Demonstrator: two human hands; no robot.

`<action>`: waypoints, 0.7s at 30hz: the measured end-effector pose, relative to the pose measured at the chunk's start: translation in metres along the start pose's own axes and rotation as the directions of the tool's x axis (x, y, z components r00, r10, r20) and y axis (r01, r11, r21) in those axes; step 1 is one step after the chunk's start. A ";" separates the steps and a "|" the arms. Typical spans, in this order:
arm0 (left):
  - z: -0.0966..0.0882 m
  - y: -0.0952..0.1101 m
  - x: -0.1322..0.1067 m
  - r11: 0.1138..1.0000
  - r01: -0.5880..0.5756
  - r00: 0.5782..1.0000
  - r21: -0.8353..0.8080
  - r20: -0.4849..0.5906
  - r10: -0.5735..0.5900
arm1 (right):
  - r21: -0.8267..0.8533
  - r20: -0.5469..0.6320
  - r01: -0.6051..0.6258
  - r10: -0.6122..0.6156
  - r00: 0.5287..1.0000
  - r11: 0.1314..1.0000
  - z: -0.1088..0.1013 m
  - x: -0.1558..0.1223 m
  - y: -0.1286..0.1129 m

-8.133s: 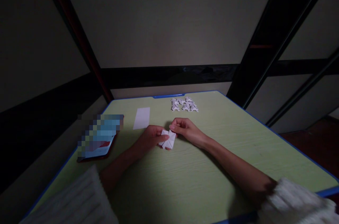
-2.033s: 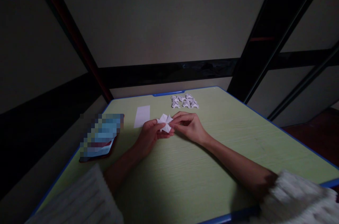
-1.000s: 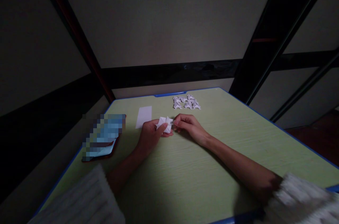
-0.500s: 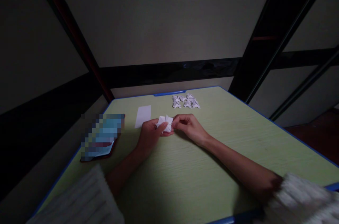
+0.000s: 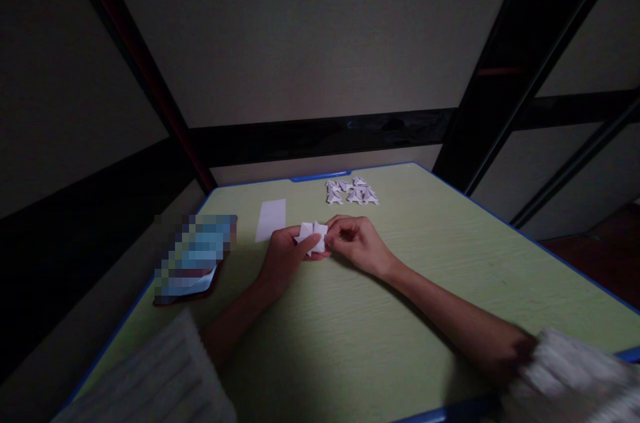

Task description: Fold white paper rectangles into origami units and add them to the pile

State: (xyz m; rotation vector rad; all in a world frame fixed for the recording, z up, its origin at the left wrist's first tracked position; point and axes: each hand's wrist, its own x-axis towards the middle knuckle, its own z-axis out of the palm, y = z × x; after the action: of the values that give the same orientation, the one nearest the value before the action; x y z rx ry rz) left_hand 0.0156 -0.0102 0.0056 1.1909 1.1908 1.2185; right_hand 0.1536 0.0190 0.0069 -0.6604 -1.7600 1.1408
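A small white folded paper with pointed flaps is held above the middle of the table. My left hand grips it from the left, thumb across its face and fingers underneath. At its right edge, my right hand pinches the paper between thumb and forefinger. Its other fingers are curled, and the exact spot of the pinch is partly hidden. Beyond the left hand lies a flat white paper sheet. Several folded paper figures sit in a cluster past the right hand.
The pale green table has a blue edge and a blue handle at its far side. On the left lies a flat object with a dark rim, its face blurred by pixels. A panelled wall stands behind.
The flaps of the folded paper have shifted slightly, with the left thumb a little further right. Both hands keep hold of it in nearly the same place.
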 end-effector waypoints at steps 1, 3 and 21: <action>0.000 0.001 -0.001 1.000 -0.012 1.000 0.018 -0.006 0.013 | -0.009 0.000 0.010 -0.010 1.000 1.000 0.000 0.000 0.000; 0.000 0.003 -0.002 0.998 -0.042 0.999 0.054 -0.012 0.043 | -0.011 0.002 0.009 -0.009 1.000 1.000 0.001 0.000 0.000; -0.004 0.003 -0.004 0.990 -0.138 0.966 -0.003 0.221 0.135 | 0.289 0.207 -0.151 0.093 0.974 0.945 0.002 -0.007 -0.004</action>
State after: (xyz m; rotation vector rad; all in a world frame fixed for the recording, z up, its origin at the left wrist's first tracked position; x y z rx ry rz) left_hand 0.0116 -0.0139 0.0080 1.3978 0.9652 1.1464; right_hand 0.1548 0.0107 0.0068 -0.4908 -1.6673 1.5682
